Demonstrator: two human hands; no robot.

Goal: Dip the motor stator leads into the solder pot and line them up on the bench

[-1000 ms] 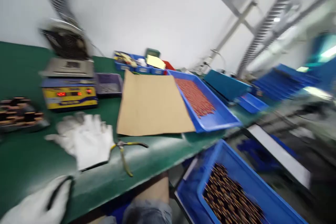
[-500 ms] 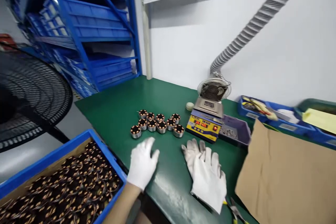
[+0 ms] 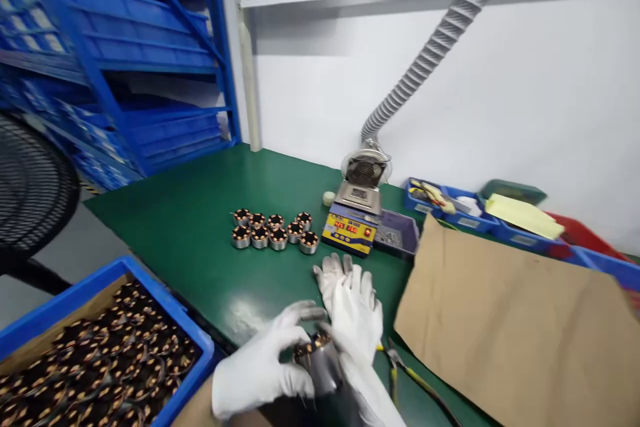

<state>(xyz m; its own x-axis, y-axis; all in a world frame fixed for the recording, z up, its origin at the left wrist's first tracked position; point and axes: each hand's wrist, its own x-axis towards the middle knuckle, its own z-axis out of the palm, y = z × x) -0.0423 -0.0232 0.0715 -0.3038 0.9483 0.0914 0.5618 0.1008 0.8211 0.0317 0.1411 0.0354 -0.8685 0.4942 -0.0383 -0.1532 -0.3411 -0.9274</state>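
Note:
My left hand, in a white glove, curls its fingers around a motor stator with copper windings, low in the view near the table's front edge. My right hand, also gloved and blurred, is at the right side of that stator, against a dark grey cylindrical part. Its fingers are partly hidden and smeared. Several similar stators stand grouped on the green table beyond. A spare pair of white gloves lies just behind my right hand.
A blue crate of stators sits at the lower left. Behind the gloves stands a yellow-blue heating unit. Pliers and brown cardboard lie to the right, with blue bins behind. A black fan is at left.
My left hand has closed around a stator and come back toward the table's front edge. My right hand has come into view. One stator fewer stands in the group, and the view has shifted right.

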